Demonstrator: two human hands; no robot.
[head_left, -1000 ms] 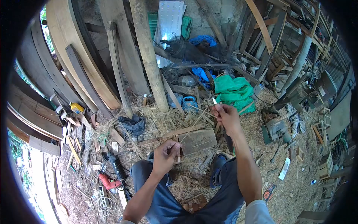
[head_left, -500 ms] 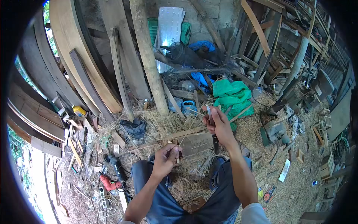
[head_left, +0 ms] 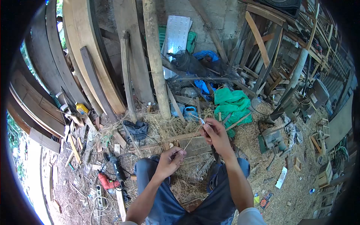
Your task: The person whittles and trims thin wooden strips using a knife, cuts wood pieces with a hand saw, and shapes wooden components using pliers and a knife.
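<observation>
My right hand [head_left: 218, 138] is closed around a knife [head_left: 203, 121]. Its bright blade shows past the thumb and its dark handle hangs below the fist. To the lower left, my left hand [head_left: 170, 160] pinches a thin pale strip [head_left: 188, 143], perhaps wood or bamboo. The strip slants up toward the knife hand; I cannot tell whether the blade touches it. Both hands are above my knees, over a wooden board [head_left: 195, 145] lying on the shavings.
Wood shavings cover the floor. A red power drill [head_left: 108, 182] and a dark angle grinder [head_left: 117, 168] lie at left. A green sheet [head_left: 231, 105] is heaped ahead. Tall planks [head_left: 93, 56] and a bamboo post [head_left: 155, 60] stand behind. A bench machine [head_left: 272, 138] sits at right.
My right hand has come lower and left, with the knife blade tipping leftward. My left hand has moved slightly right and down, and its strip now shows more clearly. The view has shifted a little.
</observation>
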